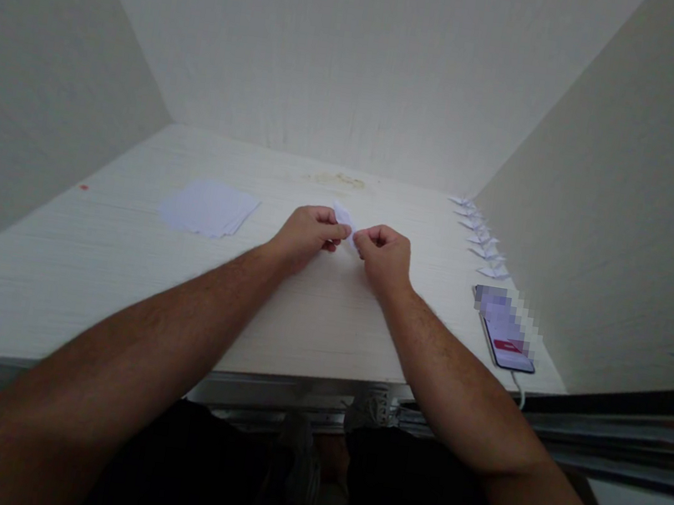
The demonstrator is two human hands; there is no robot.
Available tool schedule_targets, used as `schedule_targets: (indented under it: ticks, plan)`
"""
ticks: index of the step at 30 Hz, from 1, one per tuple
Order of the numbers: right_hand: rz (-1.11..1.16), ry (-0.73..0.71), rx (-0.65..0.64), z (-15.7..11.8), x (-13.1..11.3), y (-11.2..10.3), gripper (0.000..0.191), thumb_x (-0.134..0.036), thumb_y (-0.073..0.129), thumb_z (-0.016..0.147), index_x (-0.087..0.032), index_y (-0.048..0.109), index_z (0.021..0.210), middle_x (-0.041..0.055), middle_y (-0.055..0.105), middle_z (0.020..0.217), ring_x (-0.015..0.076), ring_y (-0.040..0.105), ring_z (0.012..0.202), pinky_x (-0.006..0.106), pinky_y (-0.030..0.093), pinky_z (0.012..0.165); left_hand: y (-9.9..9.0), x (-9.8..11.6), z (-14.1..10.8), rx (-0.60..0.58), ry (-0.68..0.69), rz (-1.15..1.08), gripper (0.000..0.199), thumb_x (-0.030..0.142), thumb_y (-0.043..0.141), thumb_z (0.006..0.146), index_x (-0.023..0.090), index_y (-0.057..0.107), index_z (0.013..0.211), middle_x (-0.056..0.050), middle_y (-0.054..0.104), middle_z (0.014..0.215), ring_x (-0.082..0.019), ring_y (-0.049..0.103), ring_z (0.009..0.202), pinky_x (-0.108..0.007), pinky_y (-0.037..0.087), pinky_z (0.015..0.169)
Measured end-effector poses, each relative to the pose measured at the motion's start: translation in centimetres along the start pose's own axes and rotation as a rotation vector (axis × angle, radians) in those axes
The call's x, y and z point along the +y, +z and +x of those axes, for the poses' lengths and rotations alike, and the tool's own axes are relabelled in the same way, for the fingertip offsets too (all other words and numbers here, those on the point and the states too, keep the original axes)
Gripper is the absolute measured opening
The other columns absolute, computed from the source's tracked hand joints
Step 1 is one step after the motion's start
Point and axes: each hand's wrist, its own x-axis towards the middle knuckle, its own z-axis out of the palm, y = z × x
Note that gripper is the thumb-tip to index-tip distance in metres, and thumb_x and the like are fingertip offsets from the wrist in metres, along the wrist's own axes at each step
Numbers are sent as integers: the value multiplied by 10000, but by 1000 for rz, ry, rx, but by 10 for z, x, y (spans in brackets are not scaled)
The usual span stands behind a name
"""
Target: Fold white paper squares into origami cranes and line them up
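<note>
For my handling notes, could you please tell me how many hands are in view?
2: the left hand, holding the small folded paper over the table, and the right hand, beside it, fingertips at the paper's lower end.

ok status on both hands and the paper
left hand and right hand both gripping folded white paper, phone off to the right, nothing between hands and paper

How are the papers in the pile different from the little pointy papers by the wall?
The paper pile is made of flat sheets, but the pointy papers are folded. The paper pile has wide sheets lying over each other, while the pointy papers are much smaller and stand in a row. The paper pile is on the left, and the pointy papers are on the right. Both are white.
</note>
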Motion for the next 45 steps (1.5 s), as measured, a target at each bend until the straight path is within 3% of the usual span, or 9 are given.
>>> schedule_targets:
  ticks: [5, 13, 20, 28, 45]
  plan:
    - [-1, -23, -55, 0, 4, 2, 199, -356, 669, 730, -186, 633, 635, -25, 589, 573, 109, 494, 554, 268, 395, 568, 1, -2, 1, 19, 18, 19, 245, 256, 757, 622, 182, 532, 559, 18, 543, 491, -99, 499, 483, -256, 373, 526]
    - [200, 86, -38, 1, -1, 3, 112, -292, 680, 679, -194, 624, 677, -37, 583, 563, 103, 518, 530, 243, 422, 523, -1, 6, -4, -47, 75, 397, 150, 267, 702, 700, 162, 619, 632, 10, 608, 556, -89, 500, 507, -231, 331, 513]
    - [214, 72, -69, 4, 3, 3, 108, -286, 678, 667, -195, 624, 654, -32, 587, 536, 101, 511, 505, 235, 399, 499, 3, 14, -8, -47, 64, 399, 128, 204, 694, 675, 161, 600, 600, 22, 594, 534, -78, 475, 492, -218, 322, 506]
    - [257, 74, -53, 1, 3, 2, 99, -270, 690, 647, -188, 635, 638, -42, 575, 510, 96, 503, 479, 230, 384, 484, 0, 13, -7, -76, 43, 393, 175, 253, 718, 675, 161, 593, 593, 18, 595, 530, -75, 464, 481, -217, 307, 497]
    - [125, 70, -47, -1, 0, 3, 101, -291, 635, 686, -191, 634, 665, -33, 577, 531, 108, 509, 501, 244, 383, 499, -3, 3, -2, -117, 51, 399, 275, 349, 749, 675, 176, 558, 580, 17, 574, 516, -80, 452, 466, -222, 278, 488]
